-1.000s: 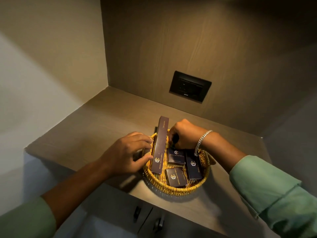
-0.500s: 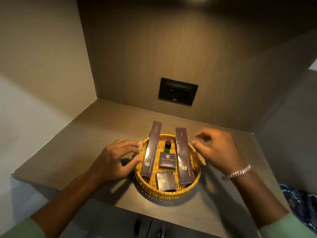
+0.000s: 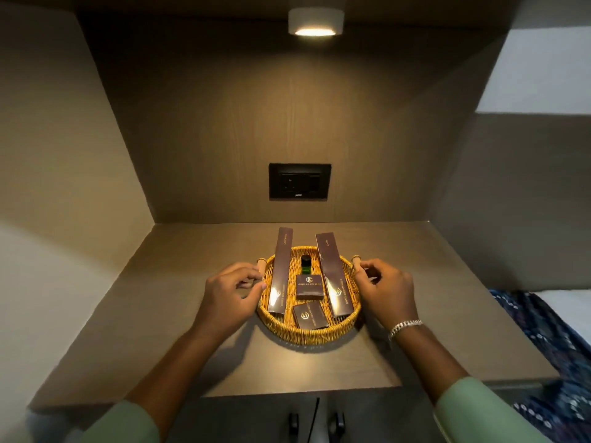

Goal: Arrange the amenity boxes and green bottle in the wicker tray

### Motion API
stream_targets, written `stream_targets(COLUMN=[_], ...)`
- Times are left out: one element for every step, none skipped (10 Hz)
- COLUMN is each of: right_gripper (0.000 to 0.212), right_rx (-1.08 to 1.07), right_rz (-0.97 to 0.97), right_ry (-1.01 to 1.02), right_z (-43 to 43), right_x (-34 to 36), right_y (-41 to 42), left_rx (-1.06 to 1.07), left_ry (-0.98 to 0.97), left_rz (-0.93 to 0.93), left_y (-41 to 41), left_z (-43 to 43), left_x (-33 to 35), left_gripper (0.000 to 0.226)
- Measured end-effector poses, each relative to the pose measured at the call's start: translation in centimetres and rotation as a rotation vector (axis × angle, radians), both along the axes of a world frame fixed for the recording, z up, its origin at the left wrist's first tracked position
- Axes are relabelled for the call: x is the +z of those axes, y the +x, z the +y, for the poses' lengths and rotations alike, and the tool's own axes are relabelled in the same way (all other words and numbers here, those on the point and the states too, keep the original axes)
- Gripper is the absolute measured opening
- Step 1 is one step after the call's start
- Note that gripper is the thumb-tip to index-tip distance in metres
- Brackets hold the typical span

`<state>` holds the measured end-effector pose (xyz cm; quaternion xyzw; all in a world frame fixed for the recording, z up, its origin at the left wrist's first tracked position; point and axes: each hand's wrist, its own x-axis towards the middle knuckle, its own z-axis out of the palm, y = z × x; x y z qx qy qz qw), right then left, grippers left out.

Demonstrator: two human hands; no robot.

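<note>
Wicker tray [image 3: 289, 334] sits toward the middle of the surface [image 3: 192, 346], nearer its front edge than its back; inside, two long boxes, the left long box [image 3: 280, 270] and the right long box [image 3: 332, 273], lean over the far rim, the green bottle [image 3: 305, 266] lies between them, and two small boxes, the upper small box [image 3: 309, 286] and the lower small box [image 3: 309, 315], lie toward the near rim. Left hand [image 3: 228, 297] curls loosely at the left handle [image 3: 260, 266]; right hand [image 3: 388, 290] curls at the right handle [image 3: 355, 263]; neither pinches any item. Judged, only squaring remains: grip both handles evenly and turn or slide the tray gently; a jolt could tip the overhanging boxes.
</note>
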<state>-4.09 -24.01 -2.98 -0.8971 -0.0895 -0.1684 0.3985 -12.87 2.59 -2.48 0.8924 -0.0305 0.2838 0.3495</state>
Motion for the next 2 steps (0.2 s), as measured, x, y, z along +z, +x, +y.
stream_targets(right_gripper=[0.030,0.048], right_rx=[-0.027,-0.042], right_rz=[0.085,-0.005], right_ry=[-0.063,-0.165], right_z=[0.5,0.7], right_x=[1.9,4.3], right_y=[-0.6,-2.0], left_rx=[0.005,0.002], left_ry=[0.045,0.124], left_rz=[0.035,0.044], left_y=[-0.2,-0.9], left_z=[-0.7,-1.6], left_x=[1.4,3.3], left_gripper=[0.013,0.034])
